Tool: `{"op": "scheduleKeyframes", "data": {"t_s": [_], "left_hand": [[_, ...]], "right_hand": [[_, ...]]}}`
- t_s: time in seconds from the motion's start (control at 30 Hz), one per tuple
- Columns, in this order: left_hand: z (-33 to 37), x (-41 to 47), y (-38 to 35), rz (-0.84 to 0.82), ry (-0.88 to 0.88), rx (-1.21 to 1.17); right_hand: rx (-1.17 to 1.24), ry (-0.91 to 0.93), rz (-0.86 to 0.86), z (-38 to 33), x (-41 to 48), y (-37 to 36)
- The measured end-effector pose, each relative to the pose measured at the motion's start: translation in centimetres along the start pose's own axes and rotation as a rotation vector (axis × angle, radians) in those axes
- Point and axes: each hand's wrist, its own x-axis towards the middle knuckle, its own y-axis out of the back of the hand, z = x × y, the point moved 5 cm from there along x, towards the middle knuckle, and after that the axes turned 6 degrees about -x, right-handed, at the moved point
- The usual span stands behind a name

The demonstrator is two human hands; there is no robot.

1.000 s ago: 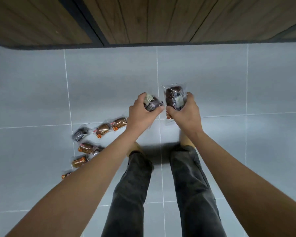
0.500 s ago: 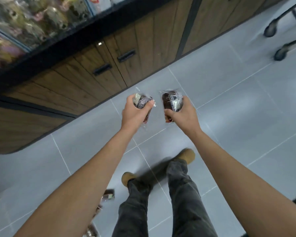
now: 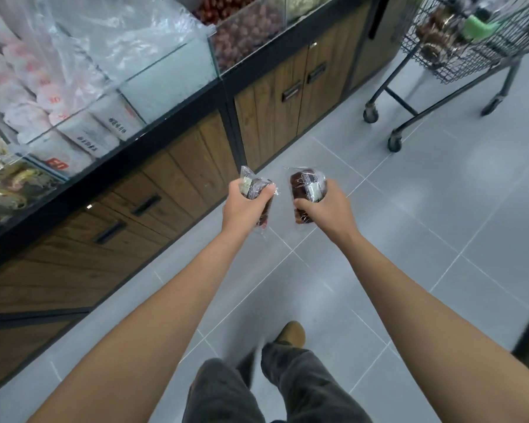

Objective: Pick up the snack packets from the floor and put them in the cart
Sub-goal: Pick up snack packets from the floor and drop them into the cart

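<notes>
Mid-carry: our left grip (image 3: 242, 209) clenched round snack packet (image 3: 254, 190), right grip (image 3: 327, 209) round second packet (image 3: 306, 184). Cart (image 3: 483, 64) well ahead, part-loaded already. Drop-off not done yet.

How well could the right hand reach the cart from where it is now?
Probably not yet. The right hand, gripping a snack packet, is well short of the cart; only bare floor lies between, so stepping closer should do.
</notes>
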Motion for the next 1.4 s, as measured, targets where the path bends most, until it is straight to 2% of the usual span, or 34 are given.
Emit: {"op": "scheduleKeyframes", "data": {"t_s": [0.47,0.67,0.87,1.13,1.4], "left_hand": [[10.7,6.6,-18.2,-0.158,-0.090,0.083],[15.4,13.2,-30.1,-0.255,-0.069,0.133],[22.6,17.3,-42.2,-0.366,-0.128,0.199],[29.4,20.0,-55.2,-0.416,-0.158,0.234],[35.1,21.4,-68.0,-0.391,-0.132,0.161]], "right_hand": [[0.016,-0.065,0.140,3.9,12.7,15.0],[-0.017,-0.125,0.171,6.1,21.7,22.6],[0.013,-0.208,0.263,8.1,29.2,32.5],[0.021,-0.241,0.360,11.8,37.3,44.2],[0.018,-0.235,0.310,17.2,46.3,56.0]]}}
